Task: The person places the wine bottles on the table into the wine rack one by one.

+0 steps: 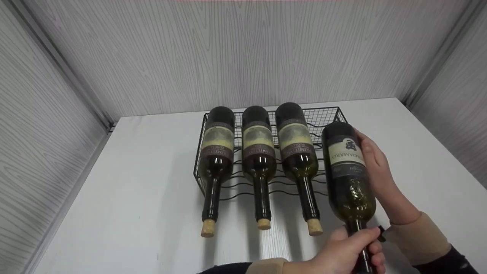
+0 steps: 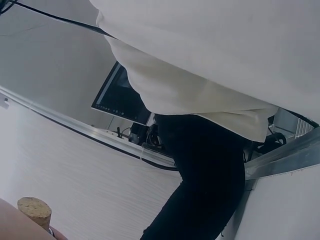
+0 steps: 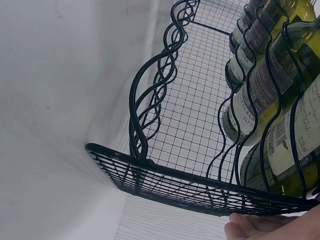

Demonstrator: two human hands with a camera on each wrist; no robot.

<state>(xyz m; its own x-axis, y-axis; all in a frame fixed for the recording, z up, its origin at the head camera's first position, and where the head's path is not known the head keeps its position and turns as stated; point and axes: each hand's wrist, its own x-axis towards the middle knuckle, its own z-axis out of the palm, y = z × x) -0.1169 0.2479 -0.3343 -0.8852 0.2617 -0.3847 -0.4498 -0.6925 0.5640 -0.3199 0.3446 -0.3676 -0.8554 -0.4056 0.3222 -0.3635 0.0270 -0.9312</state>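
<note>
A dark green wine bottle [image 1: 348, 156] with a cream and black label lies at the rack's right end, its neck toward me. My left hand [image 1: 348, 247] grips that neck, fingers and thumb wrapped round it; the cork [image 2: 35, 212] shows beside the hand in the left wrist view. Along the bottle's right side lies my right hand [image 1: 376, 165], its fingertips partly hidden. In the right wrist view this hand [image 3: 267, 227] is just outside the mesh end of the black wire rack [image 3: 165, 172], fingers fairly straight. Whether it touches bottle or rack, I cannot tell.
Three corked wine bottles, a left one [image 1: 217, 146], a middle one [image 1: 258, 144] and a right one [image 1: 298, 142], lie side by side in the rack. A white tabletop [image 1: 152, 171] bears the rack, with a wood-grain panel [image 1: 213, 49] behind. A monitor [image 2: 120, 95] stands off to one side.
</note>
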